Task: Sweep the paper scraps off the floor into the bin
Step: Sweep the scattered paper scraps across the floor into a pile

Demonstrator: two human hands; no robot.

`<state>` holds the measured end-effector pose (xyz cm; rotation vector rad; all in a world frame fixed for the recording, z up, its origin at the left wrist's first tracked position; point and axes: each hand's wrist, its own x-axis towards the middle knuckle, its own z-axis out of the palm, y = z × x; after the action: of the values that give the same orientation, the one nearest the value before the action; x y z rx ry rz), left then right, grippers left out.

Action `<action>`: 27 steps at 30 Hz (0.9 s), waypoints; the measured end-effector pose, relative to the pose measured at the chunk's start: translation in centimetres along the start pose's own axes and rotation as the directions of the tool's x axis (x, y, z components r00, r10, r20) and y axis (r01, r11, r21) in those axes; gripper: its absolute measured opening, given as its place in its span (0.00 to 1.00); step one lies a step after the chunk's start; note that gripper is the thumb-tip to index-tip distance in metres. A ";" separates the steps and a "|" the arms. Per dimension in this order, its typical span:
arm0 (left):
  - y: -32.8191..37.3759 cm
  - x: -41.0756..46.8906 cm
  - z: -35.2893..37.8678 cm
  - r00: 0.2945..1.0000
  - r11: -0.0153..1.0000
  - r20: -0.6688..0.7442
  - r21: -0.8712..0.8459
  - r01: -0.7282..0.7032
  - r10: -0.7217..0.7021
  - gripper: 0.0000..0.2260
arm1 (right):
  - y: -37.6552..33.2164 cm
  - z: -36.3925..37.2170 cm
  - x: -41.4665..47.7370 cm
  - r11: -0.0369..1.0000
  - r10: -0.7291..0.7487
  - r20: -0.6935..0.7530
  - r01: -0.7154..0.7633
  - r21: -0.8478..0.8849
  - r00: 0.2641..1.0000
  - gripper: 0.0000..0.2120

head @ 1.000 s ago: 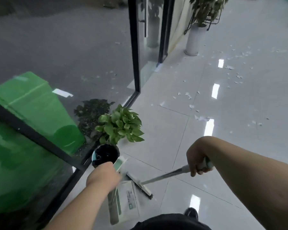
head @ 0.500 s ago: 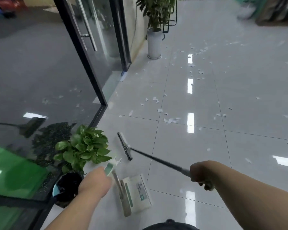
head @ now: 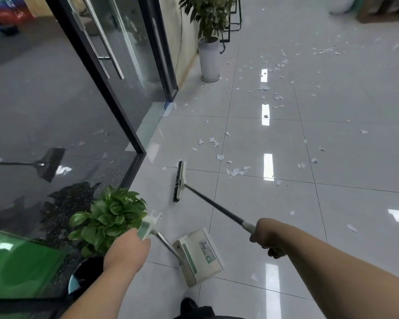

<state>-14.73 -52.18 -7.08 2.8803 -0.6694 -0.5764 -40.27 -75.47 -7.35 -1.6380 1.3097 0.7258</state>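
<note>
From the head view, our right hand [head: 266, 240] curls its fingers round the broom [head: 179, 180] handle, and our left hand [head: 127, 249] grips the dustpan [head: 198, 254] handle. The broom head runs lengthwise away from us, bristles leftward. We should reach past the paper scraps [head: 236, 172] on the floor to its right and draw them panward

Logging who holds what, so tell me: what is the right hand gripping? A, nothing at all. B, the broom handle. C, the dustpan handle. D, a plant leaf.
B: the right hand grips the end of the broom handle, while the left hand holds the dustpan by its handle.
</note>
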 end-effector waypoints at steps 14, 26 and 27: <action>6.3 15.5 -1.5 0.973 0.978 0.141 0.078 -0.195 0.183 0.07 | -7.5 -6.0 7.2 0.979 0.205 -0.019 -0.205 0.002 0.978 0.12; 15.8 22.3 1.5 0.807 0.831 0.367 0.139 -0.539 0.463 0.07 | -1.1 -6.8 6.2 0.833 0.483 0.019 -0.466 0.299 0.875 0.11; 16.7 22.3 1.7 0.791 0.814 0.388 0.150 -0.562 0.474 0.08 | 0.0 -6.9 5.5 0.820 0.495 0.016 -0.473 0.322 0.869 0.11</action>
<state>-3.55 -77.17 -12.70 2.6225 -1.6432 -0.9506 -39.39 -84.06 -9.13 -1.0812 1.8242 0.7093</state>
